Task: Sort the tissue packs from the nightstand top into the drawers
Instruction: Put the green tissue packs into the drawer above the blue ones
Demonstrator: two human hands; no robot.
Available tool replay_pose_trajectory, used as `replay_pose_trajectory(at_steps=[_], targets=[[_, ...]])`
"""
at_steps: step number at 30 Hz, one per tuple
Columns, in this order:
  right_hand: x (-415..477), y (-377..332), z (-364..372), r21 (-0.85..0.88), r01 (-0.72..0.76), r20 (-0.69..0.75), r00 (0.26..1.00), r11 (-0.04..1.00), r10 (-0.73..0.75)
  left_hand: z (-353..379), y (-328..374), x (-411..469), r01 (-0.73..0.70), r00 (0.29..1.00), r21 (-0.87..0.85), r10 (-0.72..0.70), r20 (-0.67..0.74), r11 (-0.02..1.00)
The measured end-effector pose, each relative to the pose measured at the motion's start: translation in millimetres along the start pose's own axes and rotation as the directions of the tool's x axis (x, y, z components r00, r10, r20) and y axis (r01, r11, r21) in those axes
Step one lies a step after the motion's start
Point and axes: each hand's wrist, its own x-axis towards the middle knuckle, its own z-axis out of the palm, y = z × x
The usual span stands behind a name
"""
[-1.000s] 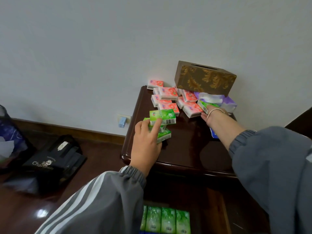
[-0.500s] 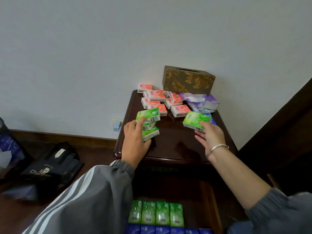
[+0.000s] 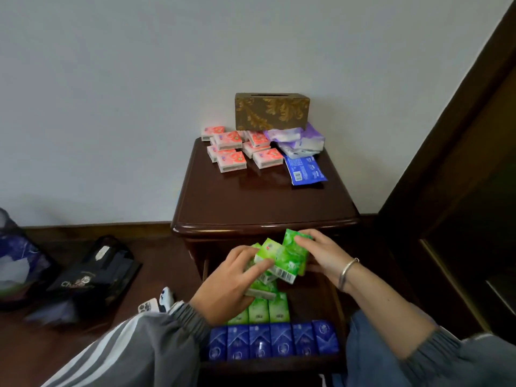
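My left hand (image 3: pixel 231 277) and my right hand (image 3: pixel 324 254) together hold a bunch of green tissue packs (image 3: pixel 282 258) just above the open drawer (image 3: pixel 342 311), below the front edge of the nightstand top (image 3: pixel 251 202). Inside the drawer stand a row of green packs (image 3: pixel 268 310) and, nearer me, a row of blue packs (image 3: pixel 273 342). Several pink packs (image 3: pixel 237 149), purple packs (image 3: pixel 298 139) and one blue pack (image 3: pixel 305 170) lie at the back of the nightstand top.
A gold-patterned tissue box (image 3: pixel 272 111) stands at the back of the nightstand against the white wall. Dark bags (image 3: pixel 92 275) and a phone (image 3: pixel 148 305) lie on the wooden floor to the left. Dark wooden furniture (image 3: pixel 460 191) rises at the right.
Both hands left the nightstand top with their green packs and came down together over the open drawer. No green packs lie on the top now. The camera tilted down.
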Motion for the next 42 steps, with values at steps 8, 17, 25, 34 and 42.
replay_pose_trajectory(at_steps=[8, 17, 25, 34, 42], targets=[[-16.1, 42.2, -25.7, -0.128, -0.14, 0.339, 0.924, 0.982, 0.175, 5.2, 16.2, -9.9, -0.241, 0.957, 0.143, 0.21, 0.201, 0.96], [-12.9, 71.5, -31.8, 0.057, -0.299, 0.346, 0.901, 0.953, 0.262, 32.9, 16.6, -18.6, -0.196, 0.965, 0.14, 0.165, 0.205, 0.971], [0.3, 71.3, -22.0, 0.319, -0.226, 0.147, 0.971, 0.92, 0.188, 66.2, 17.4, -34.0, 0.687, 0.708, -0.493, -0.644, 0.288, 0.535], [17.5, 91.5, -10.7, 0.018, -0.07, -0.133, 0.988, 0.997, 0.072, 55.5, 0.8, -29.6, 0.309, 0.454, -0.544, -0.382, 0.805, -0.78], [9.3, 92.1, 18.0, -0.275, -0.012, 0.019, 1.0, 0.961, 0.019, 59.1, 11.3, -22.5, 0.295, 0.623, -0.512, -0.244, 0.743, -0.807]])
